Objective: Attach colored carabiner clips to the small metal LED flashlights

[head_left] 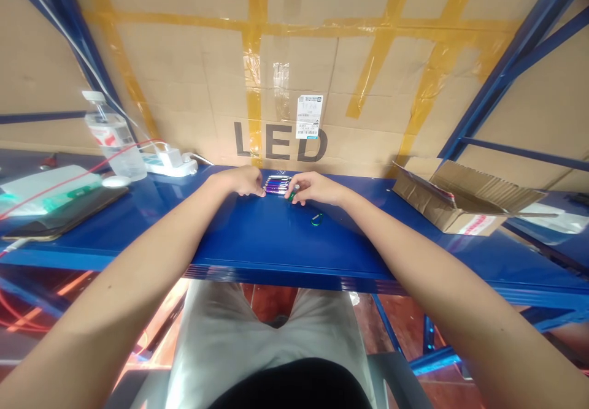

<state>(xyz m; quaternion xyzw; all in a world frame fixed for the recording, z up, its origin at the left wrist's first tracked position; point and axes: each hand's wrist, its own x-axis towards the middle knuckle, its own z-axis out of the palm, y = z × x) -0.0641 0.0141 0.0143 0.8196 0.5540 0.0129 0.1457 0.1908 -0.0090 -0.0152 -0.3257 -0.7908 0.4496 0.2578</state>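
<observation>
Several slim purple and silver tubes (pixel 277 184) lie side by side in a row on the blue tabletop, pointing left to right. My left hand (pixel 243 181) is at their left ends, fingers curled under, one fingertip at the end of the nearest tube; whether it pinches anything is hidden. From the right, my right hand (pixel 315 189) pinches a small green piece with a silver end (pixel 292 194) between thumb and fingers, close beside the right ends of the tubes. A green loop like a carabiner (pixel 317 219) lies apart, nearer to me.
An open cardboard box (pixel 464 203) stands at the right. At the left are a plastic bottle (pixel 115 139), a white power strip (pixel 172 164), a dark flat device (pixel 64 213) and a red cable. A large taped carton (pixel 207 84) forms the back wall behind the blue table (pixel 276 243).
</observation>
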